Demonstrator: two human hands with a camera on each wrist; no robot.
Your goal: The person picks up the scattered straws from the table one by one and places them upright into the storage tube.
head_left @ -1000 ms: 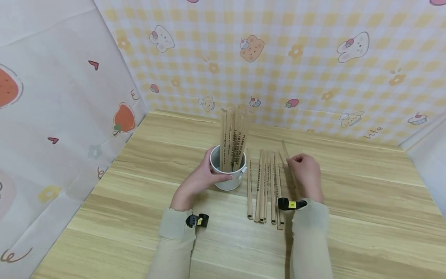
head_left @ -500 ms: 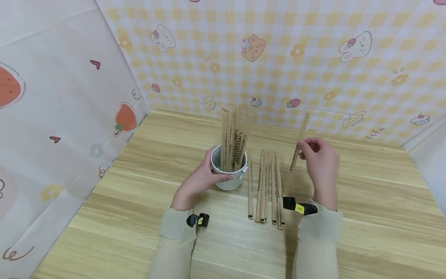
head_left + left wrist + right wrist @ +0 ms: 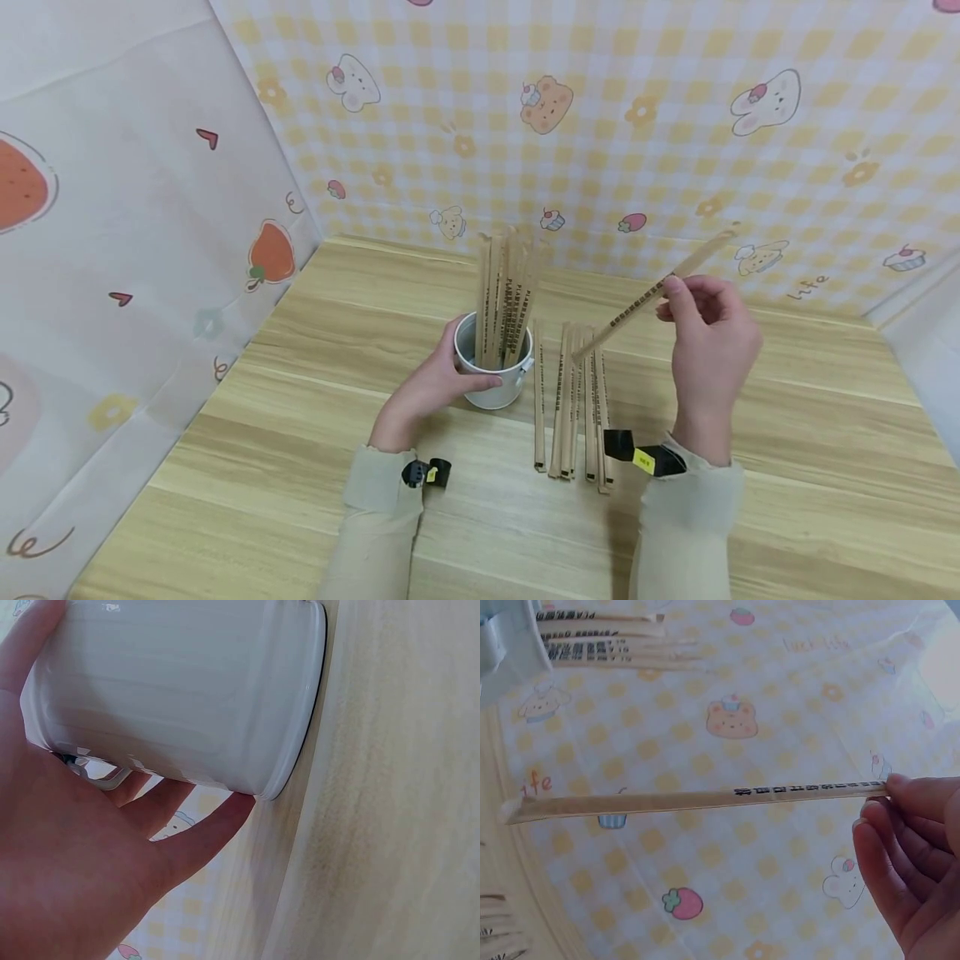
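Note:
My left hand (image 3: 427, 387) grips a small white bucket (image 3: 491, 393), thumb across its front. In the left wrist view, fingers curl round the bucket wall (image 3: 165, 690), close to the wooden table. Several paper-wrapped straws (image 3: 491, 292) stand in the bucket, their tops well above its rim. My right hand (image 3: 712, 350) pinches another paper-wrapped straw (image 3: 637, 302) between thumb and fingers. It slants down to the left, its lower end overlapping the straws on the table in the head view. Printed dark lettering shows along this straw (image 3: 667, 801) in the right wrist view.
More wrapped straws (image 3: 561, 417) lie side by side on the wooden table (image 3: 795, 467), between the bucket and my right forearm. A yellow-checked cloth (image 3: 645, 158) with cartoon prints hangs behind the table, and a white printed cloth (image 3: 150, 208) hangs at the left.
My right hand has lifted one straw from the right side of the row, moved up and right, and tilted it toward the bucket. The left hand and bucket stay in place.

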